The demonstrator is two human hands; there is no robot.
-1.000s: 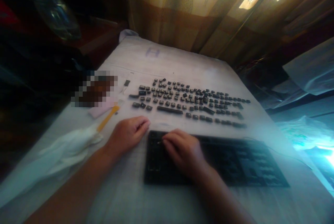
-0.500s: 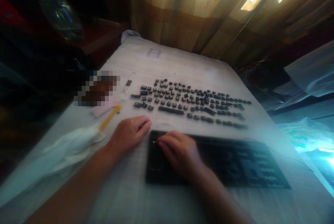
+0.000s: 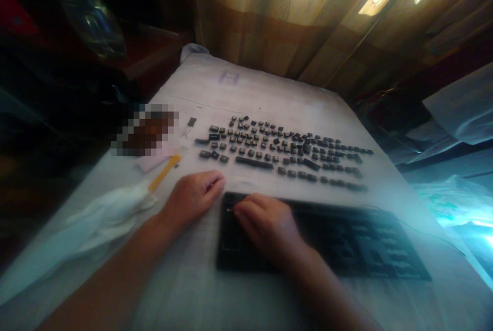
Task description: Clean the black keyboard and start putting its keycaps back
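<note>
- Keyboard (image 3: 335, 249), black and long, lies flat on the white-covered table (image 3: 185, 290), nearest the person, its far edge running slightly askew.
- Its casing is a dark rectangle with a plain rim; the face looks bare of caps, and the right part shows blurred rows of paler raised spots.
- A thin cable (image 3: 435, 238) trails off past its right end.
- Right hand (image 3: 265, 220) rests over the left half, thumb and forefinger pinching a small pale sliver (image 3: 230, 210) near the upper left corner; what it is, I cannot tell.
- Left hand (image 3: 196, 192) lies just beside that corner, fingers curled in; whether it grips anything, I cannot tell.
- Black keycaps (image 3: 254, 163) spread beyond in loose rows, a long bar among them.
- Left of these lies a yellow strip (image 3: 165, 172), touching a white cloth (image 3: 103, 218).
</note>
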